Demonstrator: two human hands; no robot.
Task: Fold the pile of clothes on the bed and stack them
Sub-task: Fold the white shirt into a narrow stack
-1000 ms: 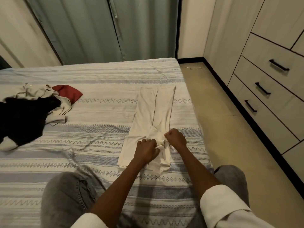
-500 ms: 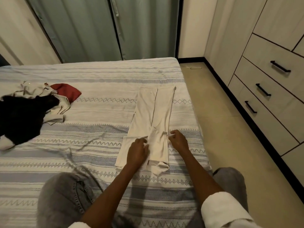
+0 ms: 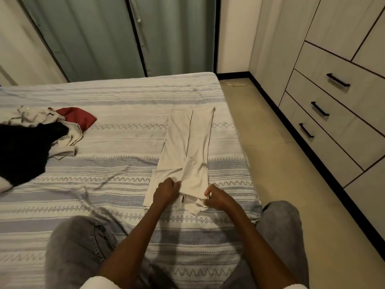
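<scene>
A long cream-coloured ribbed garment (image 3: 188, 151) lies stretched flat on the right part of the bed, its length running away from the person, with one side folded in over the middle near its lower end. The left hand (image 3: 165, 191) has its fingers curled, gripping the cloth at the near left of that folded panel. The right hand (image 3: 216, 198) pinches the near right corner of the same panel between thumb and fingers. Both hands sit at the garment's near end, close to the person's knees.

The bed's striped white-and-blue-grey cover with zigzag bands (image 3: 116, 142) carries one loose pile of unfolded clothes (image 3: 41, 140) at its left edge, well apart from the cream garment; three pieces can be told in it: one black (image 3: 23, 151), one beige (image 3: 66, 140), one dark red (image 3: 77, 116).

Two knees in grey jeans (image 3: 77, 251) rest at the near edge. On the right stands a pale wooden drawer unit (image 3: 341, 105) with three black bar handles in view. Green curtains (image 3: 116, 34) hang behind the bed.
</scene>
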